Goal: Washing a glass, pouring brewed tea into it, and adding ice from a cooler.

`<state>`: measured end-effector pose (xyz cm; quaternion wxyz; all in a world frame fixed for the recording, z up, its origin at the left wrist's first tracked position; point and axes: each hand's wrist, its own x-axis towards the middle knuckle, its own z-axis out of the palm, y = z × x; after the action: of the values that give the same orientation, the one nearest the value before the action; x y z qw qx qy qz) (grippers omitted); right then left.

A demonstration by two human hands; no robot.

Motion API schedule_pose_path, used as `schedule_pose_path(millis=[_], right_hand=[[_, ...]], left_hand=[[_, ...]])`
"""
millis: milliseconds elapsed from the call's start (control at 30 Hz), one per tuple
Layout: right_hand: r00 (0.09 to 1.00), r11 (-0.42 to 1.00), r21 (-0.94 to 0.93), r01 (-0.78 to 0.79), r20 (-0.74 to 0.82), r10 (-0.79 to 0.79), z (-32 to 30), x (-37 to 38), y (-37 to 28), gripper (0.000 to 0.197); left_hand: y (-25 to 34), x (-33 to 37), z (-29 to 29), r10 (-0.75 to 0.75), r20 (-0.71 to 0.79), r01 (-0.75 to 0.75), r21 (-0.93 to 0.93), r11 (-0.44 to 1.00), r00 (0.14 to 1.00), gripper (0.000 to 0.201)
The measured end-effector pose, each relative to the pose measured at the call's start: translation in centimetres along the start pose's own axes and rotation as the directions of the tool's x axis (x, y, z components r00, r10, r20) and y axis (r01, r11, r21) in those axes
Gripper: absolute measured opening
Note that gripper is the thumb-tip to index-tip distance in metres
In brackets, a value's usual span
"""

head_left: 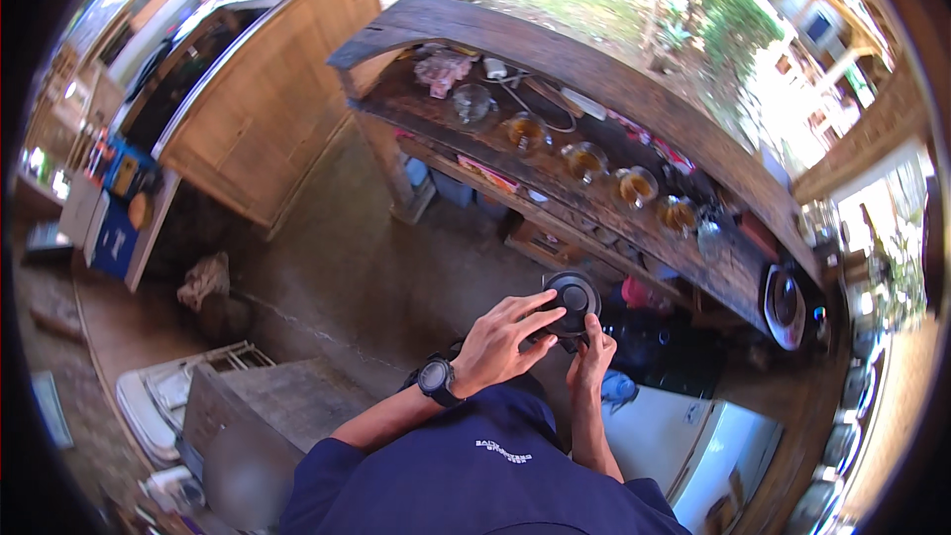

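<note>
Just nearer than the wooden counter (pixel 555 50), a round black object (pixel 574 295) is held up — the right hand (pixel 591 355) closes on its right side, thumb at the rim, while the left hand (pixel 493 345) rests loosely spread, open fingers against its top. Farther off, glass cups (pixel 585 162) line the counter.

Open-sided, café-like kitchen: wooden counter (pixel 475 32), glass cups (pixel 635 186) of brown liquid (pixel 584 160), garden (pixel 565 2) outside

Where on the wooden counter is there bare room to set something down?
The raised plank behind the cups looks bare, as does the counter's left end, nearer than the crumpled cloth. Crowded: the middle, with those cups and a clear glass vessel.
</note>
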<state>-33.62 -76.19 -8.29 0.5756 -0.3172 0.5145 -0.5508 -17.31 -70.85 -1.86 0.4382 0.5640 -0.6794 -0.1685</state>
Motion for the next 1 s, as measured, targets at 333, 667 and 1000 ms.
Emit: schedule_pose_path(millis=[333,667,1000], right_hand=[[0.953,0.986,-0.154,-0.069,0.283,0.111,9.2,8.6,-0.5,0.048],[0.982,0.974,-0.226,-0.001,0.185,0.044,20.2,13.3,1.3,0.050],[0.999,0.961,-0.278,0.007,-0.045,-0.020,30.8,17.0,3.6,0.044]], left_hand=[[-4.2,5.1,-2.5,-0.128,-0.237,0.156,0.105,0.982,0.963,0.046],[-14.2,11.5,-8.2,-0.092,-0.184,0.104,0.058,0.993,0.979,0.050],[-25.6,18.4,-16.4,0.054,0.179,-0.035,-0.107,0.994,0.982,0.075]])
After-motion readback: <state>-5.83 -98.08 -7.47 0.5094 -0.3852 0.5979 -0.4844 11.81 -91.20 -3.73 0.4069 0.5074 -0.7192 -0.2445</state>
